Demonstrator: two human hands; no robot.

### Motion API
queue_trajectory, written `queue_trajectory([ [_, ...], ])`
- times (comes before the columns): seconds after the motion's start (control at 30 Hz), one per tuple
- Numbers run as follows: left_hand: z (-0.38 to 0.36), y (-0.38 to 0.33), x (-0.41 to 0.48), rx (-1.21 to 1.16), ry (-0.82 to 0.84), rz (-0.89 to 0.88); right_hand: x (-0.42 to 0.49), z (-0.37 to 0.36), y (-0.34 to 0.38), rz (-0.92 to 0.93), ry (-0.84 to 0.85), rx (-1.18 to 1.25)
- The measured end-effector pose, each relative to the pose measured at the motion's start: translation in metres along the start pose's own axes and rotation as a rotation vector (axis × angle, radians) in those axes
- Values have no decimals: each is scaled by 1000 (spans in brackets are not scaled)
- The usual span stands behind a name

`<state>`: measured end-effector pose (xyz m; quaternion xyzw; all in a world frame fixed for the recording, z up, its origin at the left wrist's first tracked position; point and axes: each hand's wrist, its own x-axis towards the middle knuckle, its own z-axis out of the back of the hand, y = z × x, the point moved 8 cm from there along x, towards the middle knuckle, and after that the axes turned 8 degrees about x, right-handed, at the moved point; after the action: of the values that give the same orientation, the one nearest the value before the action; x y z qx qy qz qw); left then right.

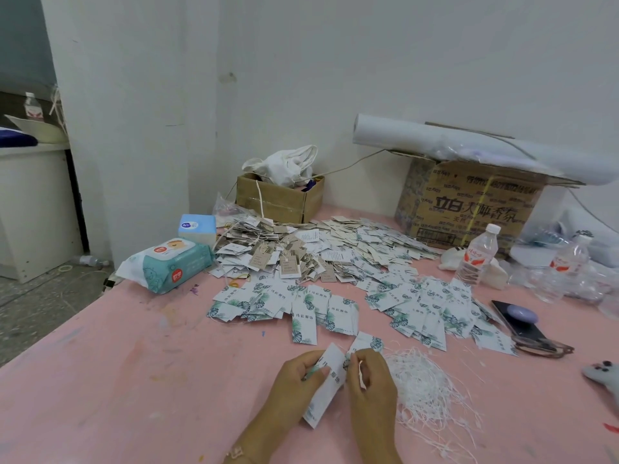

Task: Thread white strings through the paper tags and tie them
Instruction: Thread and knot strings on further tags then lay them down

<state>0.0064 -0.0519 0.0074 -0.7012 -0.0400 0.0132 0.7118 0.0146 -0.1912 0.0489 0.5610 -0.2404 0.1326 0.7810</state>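
Gripping a leaf-printed paper tag [330, 380] just above the pink tabletop [134, 380], the left hand [299, 375] curls its fingers [308, 358] round one edge; the right hand [368, 380] pinches a white string [361, 376] at the tag's top. Loose strings [425, 390] lie just right.

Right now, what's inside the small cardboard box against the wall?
A bunched white cloth sticks out of the small cardboard box, with something dark blue beside it. A cream string hangs over the front. Whatever lies beneath the cloth is covered.
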Motion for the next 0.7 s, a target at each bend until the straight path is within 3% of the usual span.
queue_trajectory([
  [0.53,-8,-4,-1,40,61,-67,0,-6,-10,-31,63,92],
  [0.7,-8,-3,0,62,91,-65,1,-2,-8,-1,3,41],
])
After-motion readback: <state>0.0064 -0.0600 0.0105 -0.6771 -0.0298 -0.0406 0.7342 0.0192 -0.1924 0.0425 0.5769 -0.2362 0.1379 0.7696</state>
